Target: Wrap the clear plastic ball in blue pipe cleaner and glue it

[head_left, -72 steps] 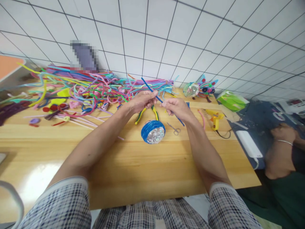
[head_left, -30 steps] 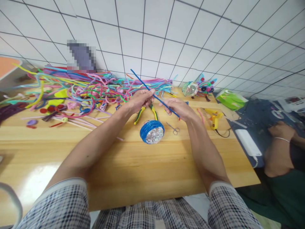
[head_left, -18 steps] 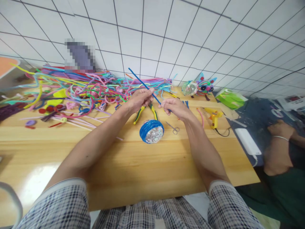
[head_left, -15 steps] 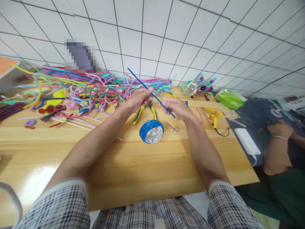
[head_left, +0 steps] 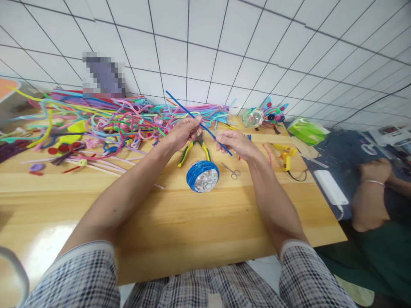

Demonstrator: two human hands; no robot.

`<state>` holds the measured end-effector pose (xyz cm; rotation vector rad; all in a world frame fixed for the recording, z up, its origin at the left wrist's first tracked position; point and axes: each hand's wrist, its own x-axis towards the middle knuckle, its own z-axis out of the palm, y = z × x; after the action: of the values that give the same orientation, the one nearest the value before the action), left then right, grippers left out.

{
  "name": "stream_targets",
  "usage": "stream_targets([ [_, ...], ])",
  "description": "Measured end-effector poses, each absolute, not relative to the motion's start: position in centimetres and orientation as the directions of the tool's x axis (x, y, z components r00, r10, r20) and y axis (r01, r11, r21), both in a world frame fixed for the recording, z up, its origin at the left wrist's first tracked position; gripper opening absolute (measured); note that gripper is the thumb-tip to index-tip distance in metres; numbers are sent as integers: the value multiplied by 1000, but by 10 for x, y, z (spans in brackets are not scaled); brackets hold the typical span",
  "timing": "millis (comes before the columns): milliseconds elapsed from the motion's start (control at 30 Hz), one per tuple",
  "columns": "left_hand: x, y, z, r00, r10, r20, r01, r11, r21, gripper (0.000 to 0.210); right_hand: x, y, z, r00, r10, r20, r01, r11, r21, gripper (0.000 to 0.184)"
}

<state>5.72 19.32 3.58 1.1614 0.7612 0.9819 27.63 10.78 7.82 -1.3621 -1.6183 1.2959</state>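
A straight blue pipe cleaner (head_left: 207, 129) slants between my two hands above the table. My left hand (head_left: 186, 131) pinches it near the middle, and its upper end sticks out past the fingers. Closer to the lower end, my right hand (head_left: 233, 143) has its fingers closed on the same pipe cleaner. Below the hands sits a ball (head_left: 203, 176) wrapped in blue, with a clear, glittery part facing me. Yellow-and-green handled pliers (head_left: 182, 156) lie just behind the ball. Small scissors (head_left: 233, 172) rest to its right.
Tangled coloured pipe cleaners (head_left: 122, 124) cover the back left. A finished-looking colourful figure (head_left: 272, 116) with a clear ball stands at the back right. A yellow glue gun (head_left: 285, 156) and a white power bank-like box (head_left: 330, 187) are on the right, near another person's arm (head_left: 372, 201).
My right hand has shifted slightly up along the blue pipe cleaner's lower part. The whole view has drifted a little; both hands still grip the pipe cleaner.
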Motion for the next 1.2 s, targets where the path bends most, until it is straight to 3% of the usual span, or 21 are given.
stream_targets([
  [300, 65, 181, 41, 472, 881, 19, -229, 102, 968, 57, 267, 105, 76, -132, 990, 51, 418, 102, -903, 23],
  [633, 58, 193, 40, 381, 924, -24, -298, 147, 943, 53, 269, 89, 89, -136, 991, -7, 573, 72, -816, 16],
  [833, 62, 190, 39, 375, 927, 28, -335, 108, 936, 39, 270, 89, 90, -209, 976, -66, 441, 34, -897, 17],
  [1033, 75, 169, 47, 380, 925, 26, -311, 101, 945, 35, 252, 107, 78, -107, 994, -21, 363, 20, -932, 18],
  [1200, 72, 169, 51, 385, 923, 18, -315, 113, 942, 41, 248, 109, 78, -53, 998, 24, 417, 44, -908, 15],
])
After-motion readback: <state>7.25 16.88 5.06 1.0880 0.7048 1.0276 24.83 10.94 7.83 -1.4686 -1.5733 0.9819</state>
